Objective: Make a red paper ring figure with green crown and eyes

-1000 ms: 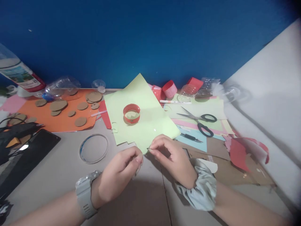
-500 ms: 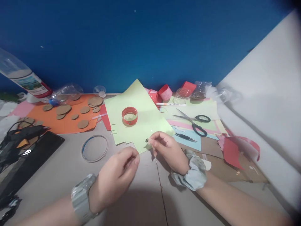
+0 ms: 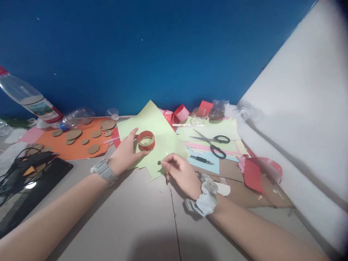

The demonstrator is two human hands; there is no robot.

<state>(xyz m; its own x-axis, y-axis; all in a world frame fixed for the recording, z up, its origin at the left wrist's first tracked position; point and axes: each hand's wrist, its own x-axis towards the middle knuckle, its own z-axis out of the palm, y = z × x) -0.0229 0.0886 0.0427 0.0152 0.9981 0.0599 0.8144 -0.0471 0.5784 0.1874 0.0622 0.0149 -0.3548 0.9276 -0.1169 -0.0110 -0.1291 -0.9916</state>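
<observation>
A red paper ring (image 3: 146, 147) stands on the light green paper sheet (image 3: 165, 139). My left hand (image 3: 125, 154) reaches over the sheet's left side, thumb and fingers spread beside the ring; whether they touch it, I cannot tell. Just to the right and nearer me, my right hand (image 3: 181, 172) pinches a small dark roundish piece (image 3: 159, 163) between thumb and forefinger, low over the sheet. What exactly that piece is does not show clearly.
Black-handled scissors (image 3: 210, 140) and a craft knife (image 3: 201, 159) lie on papers at right. Cardboard discs (image 3: 73, 135) rest on orange paper (image 3: 59, 149). A plastic bottle (image 3: 35, 101) leans at far left, behind black cables (image 3: 16, 170). Blue wall (image 3: 163, 54) behind; curled red paper (image 3: 252, 174) at right.
My left hand has moved forward from the table and opened beside the red ring. The roll of tape is now out of sight near my left arm. My right hand keeps its pinch.
</observation>
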